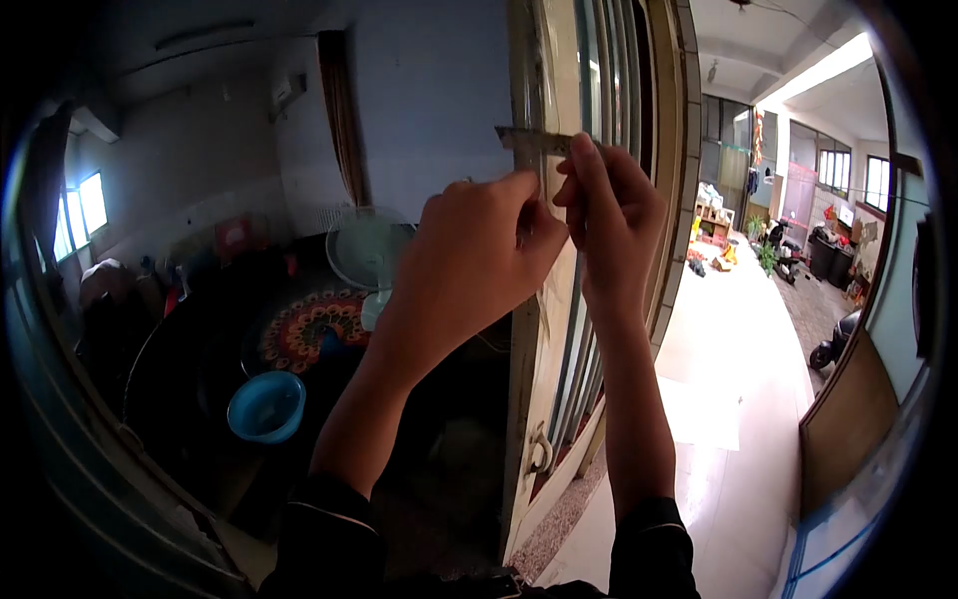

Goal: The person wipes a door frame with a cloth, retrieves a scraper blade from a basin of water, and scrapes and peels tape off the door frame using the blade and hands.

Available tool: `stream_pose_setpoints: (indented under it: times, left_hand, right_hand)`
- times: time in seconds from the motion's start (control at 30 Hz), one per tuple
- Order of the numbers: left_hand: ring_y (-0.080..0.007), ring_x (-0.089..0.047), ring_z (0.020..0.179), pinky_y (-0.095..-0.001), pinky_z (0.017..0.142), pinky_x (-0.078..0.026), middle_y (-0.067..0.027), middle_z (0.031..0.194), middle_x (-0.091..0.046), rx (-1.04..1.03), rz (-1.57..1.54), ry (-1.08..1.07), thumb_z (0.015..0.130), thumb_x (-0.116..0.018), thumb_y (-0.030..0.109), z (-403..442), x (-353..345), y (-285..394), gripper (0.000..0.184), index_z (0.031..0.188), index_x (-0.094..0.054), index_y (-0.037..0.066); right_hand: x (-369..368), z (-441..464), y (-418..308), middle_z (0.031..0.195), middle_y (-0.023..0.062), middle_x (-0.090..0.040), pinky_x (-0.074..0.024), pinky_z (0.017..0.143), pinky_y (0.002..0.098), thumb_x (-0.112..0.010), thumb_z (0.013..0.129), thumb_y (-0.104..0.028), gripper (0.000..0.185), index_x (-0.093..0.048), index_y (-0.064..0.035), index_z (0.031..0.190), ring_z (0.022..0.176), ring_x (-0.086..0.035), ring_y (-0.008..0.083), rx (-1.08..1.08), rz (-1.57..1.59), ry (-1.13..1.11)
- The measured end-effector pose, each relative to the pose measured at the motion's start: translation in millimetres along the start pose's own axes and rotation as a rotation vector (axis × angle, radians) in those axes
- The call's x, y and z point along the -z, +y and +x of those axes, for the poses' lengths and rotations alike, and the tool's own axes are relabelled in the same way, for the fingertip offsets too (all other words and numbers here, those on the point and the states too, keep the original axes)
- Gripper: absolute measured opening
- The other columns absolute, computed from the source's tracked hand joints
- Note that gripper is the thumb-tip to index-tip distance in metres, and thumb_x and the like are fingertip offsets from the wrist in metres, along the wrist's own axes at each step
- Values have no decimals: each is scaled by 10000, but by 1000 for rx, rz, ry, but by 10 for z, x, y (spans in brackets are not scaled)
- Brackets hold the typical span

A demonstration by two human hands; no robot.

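Observation:
My right hand (617, 218) is closed, thumb and fingers pinching one end of a thin dark flat strip (529, 138) that looks like a blade or scraper. The strip points left and lies across the edge of a cream door frame (561, 60). Just below it, my left hand (474, 248) is closed with its fingertips pinched together at the same edge. Whatever those fingertips hold is hidden. Shiny, wrinkled film or tape seems to run along the frame edge. Lower down, a ring-like handle (540, 454) is fixed to the frame.
In the dim room at left are a pale fan (361, 245), a peacock-patterned round surface (309, 334) and a blue basin (266, 407). At right, a bright tiled floor (743, 349) leads past plants and a parked scooter (836, 339).

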State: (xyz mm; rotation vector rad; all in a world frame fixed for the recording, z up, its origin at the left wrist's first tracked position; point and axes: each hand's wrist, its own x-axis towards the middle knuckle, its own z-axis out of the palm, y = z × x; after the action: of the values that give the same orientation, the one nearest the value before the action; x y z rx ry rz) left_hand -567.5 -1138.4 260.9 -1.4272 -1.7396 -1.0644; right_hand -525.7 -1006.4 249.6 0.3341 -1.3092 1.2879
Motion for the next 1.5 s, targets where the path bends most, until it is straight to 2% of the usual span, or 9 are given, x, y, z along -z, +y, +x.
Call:
stream_pose_setpoints:
  times: [0.33,0.7,0.83,0.97,1.03,1.17,1.27,1.33,1.5]
  left_hand:
    - [-100,-572,540,-245,518,-438,-57,616,-613,-52,-116,-11,834,-658,78,29,106,14,124,753,-617,-7]
    - [-77,-615,631,-230,590,-478,-34,708,-639,-20,-102,76,882,-619,54,-68,197,-67,72,817,-610,26]
    - [-79,-615,670,-226,648,-500,-31,735,-629,-36,-415,181,949,-555,62,26,215,-198,101,888,-625,21]
    - [-67,-531,618,-220,602,-454,-16,695,-586,-63,-271,125,965,-546,169,215,297,-281,206,826,-626,39]
    - [-62,-466,493,-255,464,-346,-26,555,-545,-173,-166,256,933,-567,173,371,263,-345,243,755,-636,22]
    - [-95,-499,472,-262,463,-368,-40,519,-527,-133,-82,256,956,-550,247,615,238,-251,344,696,-618,33]
    - [-127,-543,468,-270,474,-409,-45,528,-557,-36,234,173,971,-541,276,629,197,-21,392,673,-617,33]
    - [-140,-573,480,-282,511,-452,-48,553,-592,-159,271,127,971,-543,274,669,163,-72,352,761,-661,17]
    - [-125,-577,596,-304,594,-443,-75,723,-645,-141,215,-9,1001,-529,344,670,282,-158,344,1001,-672,31]
  right_hand:
    - [-100,218,-9,600,3,-575,-298,420,173,-644,963,-262,286,-656,-25,803,489,-481,14,90,120,-12]
    - [158,43,-12,550,-13,-555,-239,383,171,-666,946,-268,282,-669,-30,794,414,-403,-6,-27,66,-50]
    - [239,-38,-62,547,-17,-557,-240,369,165,-662,951,-292,289,-668,-44,802,400,-395,-8,-2,-12,-74]
    - [305,-58,-13,545,-24,-555,-249,369,160,-655,956,-303,297,-660,-59,786,399,-398,-9,-1,-9,-49]
    - [354,-37,42,547,-26,-556,-248,368,159,-651,959,-306,296,-661,-67,785,401,-403,-10,55,16,-65]
    - [357,-23,11,553,-28,-559,-240,366,163,-651,959,-302,285,-671,-68,797,408,-406,-11,65,20,-17]
    - [361,-21,-30,554,-27,-558,-236,367,165,-651,958,-294,278,-679,-63,806,410,-406,-11,57,-10,-5]
    - [373,-8,-48,555,-25,-560,-243,371,162,-651,958,-290,275,-683,-56,816,413,-415,-9,44,-16,-18]
    - [308,25,-144,573,-9,-584,-274,386,156,-653,958,-273,268,-688,-36,838,437,-459,-1,0,-41,-68]
